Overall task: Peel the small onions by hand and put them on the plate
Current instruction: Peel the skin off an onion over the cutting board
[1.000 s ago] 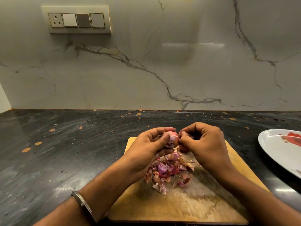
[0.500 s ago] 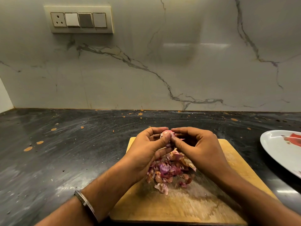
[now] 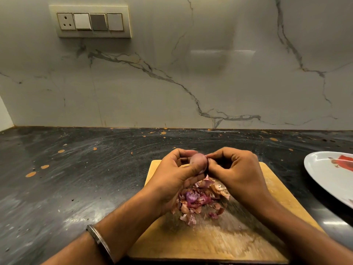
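Above the cutting board (image 3: pixel 271 190), left hand (image 3: pixel 172 175) fingers grip the onion (image 3: pixel 198 159) (right hand (image 3: pixel 235 169) pinching its skin).

Home kitchen. Dark stone countertop (image 3: pixel 80 178), speckled with orange spots, ran under a white marble-look backsplash (image 3: pixel 191 83). A switch panel with a socket (image 3: pixel 90 21) sat on the backsplash, above and left of the wooden cutting board (image 3: pixel 219 243). Onion peels (image 3: pixel 198 199) were piled on the board; a white plate (image 3: pixel 324 175) lay to its right on the countertop.
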Available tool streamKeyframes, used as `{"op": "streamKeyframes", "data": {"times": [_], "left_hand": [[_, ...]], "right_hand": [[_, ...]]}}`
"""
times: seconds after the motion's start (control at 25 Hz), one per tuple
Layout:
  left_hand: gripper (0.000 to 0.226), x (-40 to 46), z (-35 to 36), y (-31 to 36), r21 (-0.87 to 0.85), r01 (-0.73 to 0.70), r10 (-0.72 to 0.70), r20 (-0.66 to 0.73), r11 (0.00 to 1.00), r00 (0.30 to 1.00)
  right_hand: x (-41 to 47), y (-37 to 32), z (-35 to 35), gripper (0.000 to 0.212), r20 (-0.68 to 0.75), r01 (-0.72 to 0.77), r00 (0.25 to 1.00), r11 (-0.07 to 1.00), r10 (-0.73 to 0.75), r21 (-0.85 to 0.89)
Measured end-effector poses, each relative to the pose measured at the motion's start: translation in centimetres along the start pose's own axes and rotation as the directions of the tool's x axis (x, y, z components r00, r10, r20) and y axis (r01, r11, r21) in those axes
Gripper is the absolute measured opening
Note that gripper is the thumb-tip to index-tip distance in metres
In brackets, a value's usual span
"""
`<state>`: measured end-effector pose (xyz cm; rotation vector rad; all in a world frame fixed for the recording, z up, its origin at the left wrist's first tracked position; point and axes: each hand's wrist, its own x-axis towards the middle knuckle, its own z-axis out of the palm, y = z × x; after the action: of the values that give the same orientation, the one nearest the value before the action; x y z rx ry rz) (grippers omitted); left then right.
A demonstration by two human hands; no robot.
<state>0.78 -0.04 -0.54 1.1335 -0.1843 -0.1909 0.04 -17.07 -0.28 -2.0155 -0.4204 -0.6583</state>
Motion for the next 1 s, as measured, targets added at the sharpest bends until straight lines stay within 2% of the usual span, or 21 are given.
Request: {"op": "streamKeyframes", "data": {"times": [0.12, 0.28, 0.44, 0.64, 0.72, 0.88, 1.0], "left_hand": [[0.043, 0.11, -0.03, 0.38, -0.056, 0.012, -0.011, 0.016, 0.998, 1.0], [0.024, 0.34, 0.02, 0.56, -0.058, 0.049, -0.048, 0.012, 0.997, 0.999], [0.025, 0.27, -0.02, 0.71, -0.025, 0.045, -0.044, 0.032, 0.999, 0.999], [0.025, 0.37, -0.19, 0.69, 0.01, 0.024, -0.024, 0.011, 1.0, 1.0], [0.025, 0.44, -0.32, 0.7, 0.023, 0.016, -0.016, 0.0, 1.0, 1.0], [0.023, 0.6, -0.47, 0.66, -0.028, 0.015, -0.015, 0.013, 0.999, 1.0], [0.024, 0.55, -0.39, 0.74, -0.027, 0.021, -0.02, 0.035, 0.999, 0.999]], "right_hand": [[0.04, 0.08, -0.17, 0.007, -0.03, -0.021, 0.999, 0.999, 0.022, 0.036], [0.1, 0.16, -0.06, 0.017, -0.009, -0.042, 0.999, 0.995, 0.043, 0.088], [0.14, 0.16, 0.16, 0.016, 0.048, -0.056, 0.998, 0.993, 0.052, 0.103], [0.24, 0.22, 0.06, 0.009, 0.015, -0.083, 0.996, 0.995, 0.083, 0.058], [0.26, 0.24, 0.08, 0.011, 0.039, -0.108, 0.994, 0.987, 0.104, 0.119], [0.37, 0.0, 0.24, 0.017, 0.184, -0.226, 0.968, 0.915, 0.172, 0.334], [0.55, 0.2, 0.05, 0.014, 0.165, -0.249, 0.965, 0.901, 0.202, 0.355]]}}
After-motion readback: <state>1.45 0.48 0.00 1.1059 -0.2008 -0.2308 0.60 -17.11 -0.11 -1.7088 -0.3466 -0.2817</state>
